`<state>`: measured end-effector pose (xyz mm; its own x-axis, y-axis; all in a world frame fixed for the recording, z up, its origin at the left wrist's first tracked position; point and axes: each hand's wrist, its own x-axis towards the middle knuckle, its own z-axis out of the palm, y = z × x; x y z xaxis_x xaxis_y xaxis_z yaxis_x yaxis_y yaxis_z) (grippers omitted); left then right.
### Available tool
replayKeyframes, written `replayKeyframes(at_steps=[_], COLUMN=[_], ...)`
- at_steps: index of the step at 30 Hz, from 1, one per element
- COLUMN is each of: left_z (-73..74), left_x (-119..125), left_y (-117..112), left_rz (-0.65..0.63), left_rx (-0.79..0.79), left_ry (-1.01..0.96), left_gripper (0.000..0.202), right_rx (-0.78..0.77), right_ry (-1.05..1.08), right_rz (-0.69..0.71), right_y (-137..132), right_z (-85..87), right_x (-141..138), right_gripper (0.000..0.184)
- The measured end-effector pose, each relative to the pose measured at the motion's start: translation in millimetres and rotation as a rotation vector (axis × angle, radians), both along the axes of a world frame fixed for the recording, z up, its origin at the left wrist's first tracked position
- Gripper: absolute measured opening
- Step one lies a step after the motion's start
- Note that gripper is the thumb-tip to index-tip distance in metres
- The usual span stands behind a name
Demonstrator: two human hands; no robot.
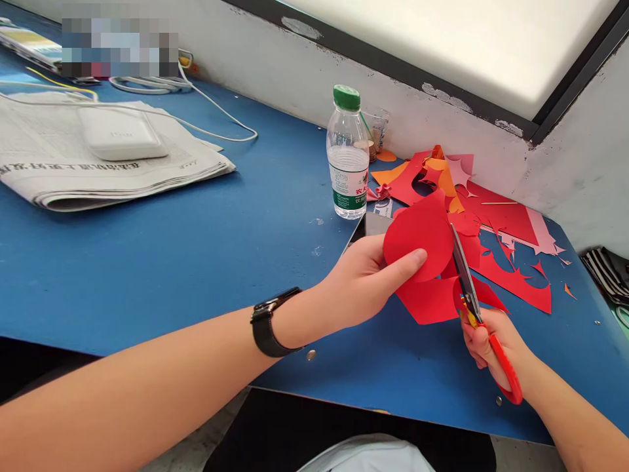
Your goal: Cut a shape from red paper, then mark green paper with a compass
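Left hand (361,282): fingers pinching a red paper disc (417,239), held just above the blue table (196,249). Right hand (491,347): fingers closed through the handles of red scissors (472,301), blades at the disc's right edge. Behind: paper scraps (496,223), water bottle (348,157), newspaper (73,164).
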<state>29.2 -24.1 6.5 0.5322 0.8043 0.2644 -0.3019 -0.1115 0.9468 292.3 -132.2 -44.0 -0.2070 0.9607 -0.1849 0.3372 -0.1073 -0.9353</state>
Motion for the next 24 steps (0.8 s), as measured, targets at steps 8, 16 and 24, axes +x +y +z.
replayKeyframes(at_steps=[8, 16, 24], left_z=[-3.5, -2.1, -2.0], left_x=[2.1, -0.5, -1.3], left_y=[0.0, 0.9, 1.5], left_rz=[-0.016, 0.004, 0.017], left_rx=[-0.003, 0.083, 0.131], left_ry=[0.025, 0.114, 0.133], left_gripper=[0.038, 0.042, 0.038], right_rx=[-0.018, -0.056, -0.018], right_ry=[-0.036, 0.0, -0.042], right_rz=[-0.01, 0.008, -0.003], right_y=[0.9, 1.9, 2.7], right_z=[1.2, -0.4, 0.3], right_x=[0.1, 0.6, 0.3], right_gripper=[0.078, 0.076, 0.074])
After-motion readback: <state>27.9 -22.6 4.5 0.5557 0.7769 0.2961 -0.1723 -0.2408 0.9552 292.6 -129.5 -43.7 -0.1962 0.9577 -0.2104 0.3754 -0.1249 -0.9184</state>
